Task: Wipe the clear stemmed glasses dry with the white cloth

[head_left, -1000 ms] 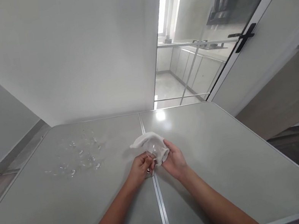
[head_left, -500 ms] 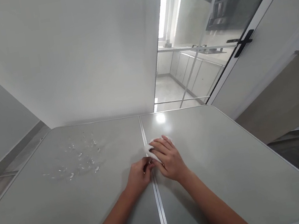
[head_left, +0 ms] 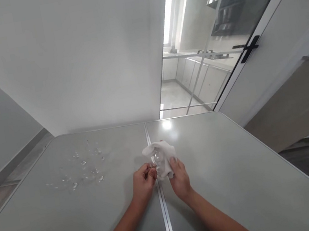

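My left hand point(head_left: 144, 182) is closed, its thumb and fingers pinching the near left side of a small clear glass point(head_left: 158, 157). Only the rounded, shiny part of this glass shows plainly, so its full shape is hard to make out. A white cloth point(head_left: 167, 151) drapes behind and to the right of the glass, touching it. Gripping that cloth from the right is my right hand point(head_left: 180, 178), with some fingers hidden behind the fabric. Both hands are above the table's middle seam.
Several small transparent glass pieces point(head_left: 84, 167) are spread over the left part of the grey-green table point(head_left: 229, 182). A metal strip point(head_left: 168, 224) divides the tabletop. Beyond the far edge rise a white wall point(head_left: 88, 63) and a glass door with a black handle point(head_left: 250, 49).
My right hand has opened the cloth out from around the glass and shifted slightly right and down, so the glass now shows. The left hand keeps its pinch almost in place.
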The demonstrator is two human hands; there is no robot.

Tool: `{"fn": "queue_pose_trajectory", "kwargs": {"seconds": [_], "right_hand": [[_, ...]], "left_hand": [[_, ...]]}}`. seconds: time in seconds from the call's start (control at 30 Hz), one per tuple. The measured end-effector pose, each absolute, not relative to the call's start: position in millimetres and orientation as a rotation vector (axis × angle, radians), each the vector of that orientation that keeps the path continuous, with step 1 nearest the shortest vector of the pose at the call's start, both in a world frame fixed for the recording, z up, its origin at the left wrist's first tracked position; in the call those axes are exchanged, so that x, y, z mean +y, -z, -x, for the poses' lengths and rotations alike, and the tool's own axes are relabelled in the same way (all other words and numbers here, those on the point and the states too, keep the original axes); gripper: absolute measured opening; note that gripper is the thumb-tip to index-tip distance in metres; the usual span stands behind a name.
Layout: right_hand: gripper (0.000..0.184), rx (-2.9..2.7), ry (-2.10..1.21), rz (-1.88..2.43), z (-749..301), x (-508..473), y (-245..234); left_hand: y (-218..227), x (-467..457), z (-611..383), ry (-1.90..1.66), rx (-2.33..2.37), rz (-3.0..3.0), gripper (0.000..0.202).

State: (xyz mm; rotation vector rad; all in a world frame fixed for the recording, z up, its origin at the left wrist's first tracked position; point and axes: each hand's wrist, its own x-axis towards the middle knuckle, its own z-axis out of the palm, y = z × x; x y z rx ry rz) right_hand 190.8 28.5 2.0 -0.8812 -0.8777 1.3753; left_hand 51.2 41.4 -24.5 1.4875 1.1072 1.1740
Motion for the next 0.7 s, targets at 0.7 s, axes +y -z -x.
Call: {"fn": "queue_pose_trajectory", "kwargs": {"seconds": [0.7], "right_hand": [[0.041, -0.555, -1.504, 0.732, -182, 38, 1]], "left_hand": [[31, 40, -53, -1.2, 1.191, -1.536, 0.038]]}}
